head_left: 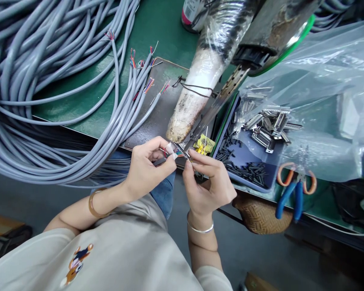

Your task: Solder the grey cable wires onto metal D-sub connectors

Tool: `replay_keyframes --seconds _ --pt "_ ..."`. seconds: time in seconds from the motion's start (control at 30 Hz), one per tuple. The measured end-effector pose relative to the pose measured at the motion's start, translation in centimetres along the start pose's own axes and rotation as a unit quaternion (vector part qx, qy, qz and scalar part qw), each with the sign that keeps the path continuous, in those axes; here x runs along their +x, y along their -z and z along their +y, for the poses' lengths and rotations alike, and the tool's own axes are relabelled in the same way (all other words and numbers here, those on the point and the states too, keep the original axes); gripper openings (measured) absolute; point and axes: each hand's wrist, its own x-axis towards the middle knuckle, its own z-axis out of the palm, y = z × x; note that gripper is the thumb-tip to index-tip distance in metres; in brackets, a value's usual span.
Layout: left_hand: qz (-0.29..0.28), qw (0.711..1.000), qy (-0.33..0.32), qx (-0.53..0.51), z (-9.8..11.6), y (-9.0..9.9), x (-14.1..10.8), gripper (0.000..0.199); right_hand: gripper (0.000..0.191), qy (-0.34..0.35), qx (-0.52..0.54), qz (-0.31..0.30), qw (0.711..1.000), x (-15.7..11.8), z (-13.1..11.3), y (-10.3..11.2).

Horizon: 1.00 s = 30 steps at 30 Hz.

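Observation:
My left hand [150, 165] is closed in a pinch, white covers on its fingertips, on the coloured wires [178, 152] of a grey cable end. Against these wires is a small metal connector [182, 148] with a row of pins, partly hidden by the fingers. My right hand [210, 178] pinches at the connector's other side; what lies between its fingertips is too small to make out. Just above both hands, the tip of a soldering iron [227, 89] points down at the connector. Beside it is the mouth of a plastic-wrapped tube [185, 109].
Grey cables [109, 141] with stripped ends lie in a big bundle at left. To the right, a blue tray [268, 178] holds black sleeves and metal connectors [273, 125], near a clear plastic bag [327, 81]. Blue-handled pliers [294, 194] and a yellow sponge [204, 143] are also close.

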Motion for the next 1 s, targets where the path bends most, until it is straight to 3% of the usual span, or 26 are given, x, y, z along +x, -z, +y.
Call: replay_keyframes --seconds 0.37,0.67,1.0 --pt "0.011 1.0 -0.012 0.011 0.17 0.02 -0.07 0.01 0.021 -0.022 0.014 0.004 1.0 0.57 -0.34 -0.09" --pt "-0.023 0.998 0.004 -0.065 -0.04 0.39 0.2 0.01 0.019 -0.075 0.089 -0.004 0.993 0.27 -0.18 -0.07" --pt "0.016 0.994 -0.076 0.076 -0.45 0.19 -0.32 0.007 0.019 -0.048 0.057 -0.003 0.997 0.25 -0.04 -0.1"
